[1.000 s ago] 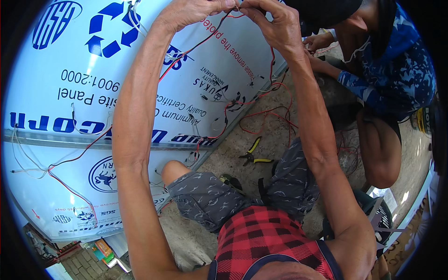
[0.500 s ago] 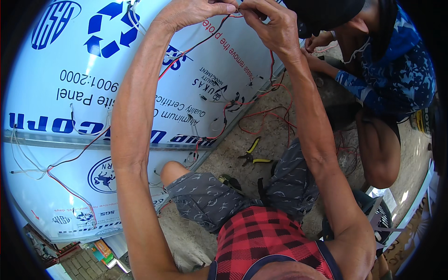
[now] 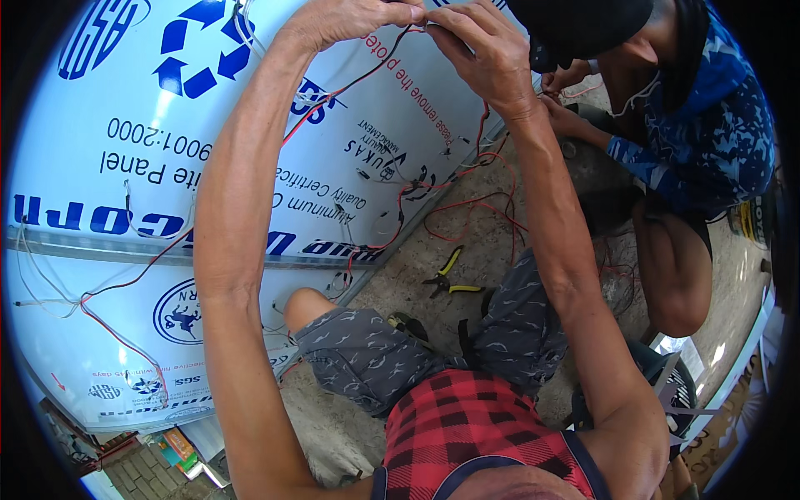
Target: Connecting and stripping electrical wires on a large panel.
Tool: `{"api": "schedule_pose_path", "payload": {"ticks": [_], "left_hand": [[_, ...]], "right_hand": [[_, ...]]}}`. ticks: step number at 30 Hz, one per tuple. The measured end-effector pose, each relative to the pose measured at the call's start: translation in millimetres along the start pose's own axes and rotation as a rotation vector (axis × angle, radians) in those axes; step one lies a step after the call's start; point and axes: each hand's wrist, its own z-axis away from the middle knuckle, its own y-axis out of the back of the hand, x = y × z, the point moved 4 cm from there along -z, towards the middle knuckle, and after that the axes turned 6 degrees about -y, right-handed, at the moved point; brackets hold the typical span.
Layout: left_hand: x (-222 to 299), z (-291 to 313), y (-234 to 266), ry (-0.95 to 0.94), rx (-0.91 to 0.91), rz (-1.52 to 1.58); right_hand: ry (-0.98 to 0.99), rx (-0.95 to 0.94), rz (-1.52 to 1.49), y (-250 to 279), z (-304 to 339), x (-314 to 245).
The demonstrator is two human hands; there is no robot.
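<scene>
Both my arms reach up to the top of the view, over a large panel (image 3: 250, 171) covered in white film with blue print. My left hand (image 3: 346, 21) pinches a thin red-and-black wire (image 3: 367, 75) between thumb and fingertips. Right beside it, my right hand (image 3: 490, 57) closes thumb and forefinger on the same spot of wire; the exact joint is too small to make out. From there the wire trails down the panel and passes behind my left forearm. More red wire (image 3: 403, 218) runs along the panel's edge with small loose ends.
Yellow-handled pliers (image 3: 450, 275) lie on the concrete floor (image 3: 400, 287) before my knees. Loops of red wire (image 3: 471, 202) spread near them. At the right crouches another person (image 3: 692, 142) in a blue patterned shirt, hands together. A metal strip (image 3: 150, 247) crosses the panel.
My right hand's fingers have straightened and shifted slightly at the wire, while my left keeps its pinch. The other person's hands have moved a little.
</scene>
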Motion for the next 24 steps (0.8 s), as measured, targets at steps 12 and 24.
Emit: {"api": "schedule_pose_path", "payload": {"ticks": [12, 24], "left_hand": [[-0.6, -2.7, -5.2, -0.019, -0.035, 0.134], [7.5, 12.6, -5.1, -0.085, 0.172, -0.056]], "right_hand": [[-0.111, 0.094, -0.176, -16.5, 10.2, 16.8], [-0.366, 0.022, -0.277, -19.5, 13.9, 21.0]]}}
